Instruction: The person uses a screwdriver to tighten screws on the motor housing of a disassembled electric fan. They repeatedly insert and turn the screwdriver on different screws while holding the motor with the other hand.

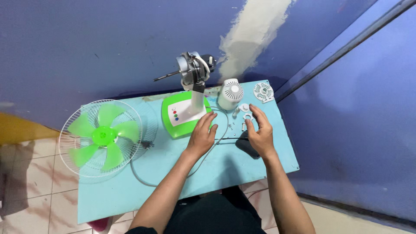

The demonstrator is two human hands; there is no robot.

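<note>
A dismantled fan stands on a light blue table (130, 186). Its green and white base (184, 116) carries a bare metal motor (193, 68) with the shaft pointing left. My left hand (202, 134) rests flat beside the base's right edge, fingers apart, holding nothing. My right hand (259, 132) hovers with fingers spread over several small screws (234, 126) and a white ring (248, 117). A dark object (246, 146) lies partly hidden under that wrist.
A green fan blade (103, 136) sits in a white wire guard (69, 147) at the table's left edge. A white motor cover (230, 93) and a round white vented plate (263, 92) lie at the back right. A grey cord (143, 175) loops across the table. Blue walls close in behind and right.
</note>
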